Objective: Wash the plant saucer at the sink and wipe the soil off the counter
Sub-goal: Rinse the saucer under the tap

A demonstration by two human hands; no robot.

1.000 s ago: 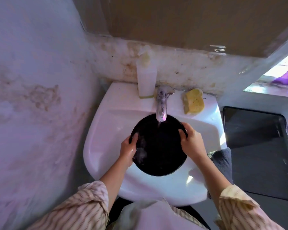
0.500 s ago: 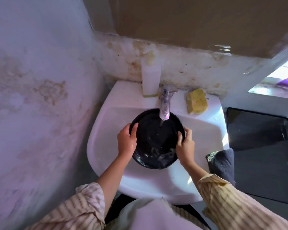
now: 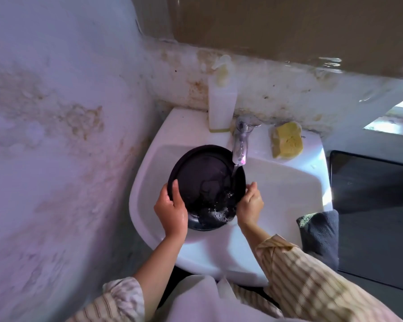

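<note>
Saucer (image 3: 205, 182) sat tilted in sink (image 3: 289, 189) under running tap (image 3: 240, 145) | left hand (image 3: 171, 211) and right hand (image 3: 249, 204) gripped opposite rims | rinsing appeared underway | desk (image 3: 370, 217) wiping judged still pending

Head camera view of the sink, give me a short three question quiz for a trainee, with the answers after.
1. True or false: both hands hold the black saucer by its rim.
2. Which item lies on the sink ledge right of the faucet? A) yellow sponge B) scrub brush C) bar of soap
3. Fill in: water from the faucet runs onto the ____.

Key:
1. True: the left hand and the right hand each grip an edge.
2. A, the yellow sponge.
3. saucer
</note>
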